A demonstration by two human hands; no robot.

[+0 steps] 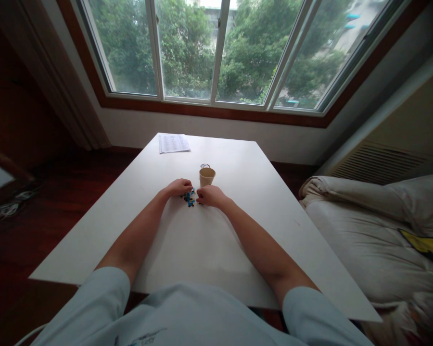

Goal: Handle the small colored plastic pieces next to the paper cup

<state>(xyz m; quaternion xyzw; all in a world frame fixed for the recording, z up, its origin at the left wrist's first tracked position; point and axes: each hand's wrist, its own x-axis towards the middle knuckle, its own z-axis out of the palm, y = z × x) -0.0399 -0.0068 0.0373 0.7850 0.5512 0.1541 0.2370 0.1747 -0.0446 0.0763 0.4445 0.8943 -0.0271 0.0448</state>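
A small heap of tiny blue, yellow and dark pieces (189, 198) lies on the white table (198, 250), too small to make out their kind. At the heap's left and far edge is my left hand (179, 187), its fingers pinched together. My right hand (211, 196) is at the heap's right side, fingers curled closed and pointing down near the table top. What either hand holds, if anything, is hidden. A tan paper cup (207, 174) stands upright just beyond my right hand, which covers its lower part.
Behind the cup lies a small thin dark-rimmed loop (205, 166). Printed sheets of paper (173, 143) rest at the table's far left corner. A cushioned sofa (346, 230) runs along the right side, and a window (216, 53) is beyond the table.
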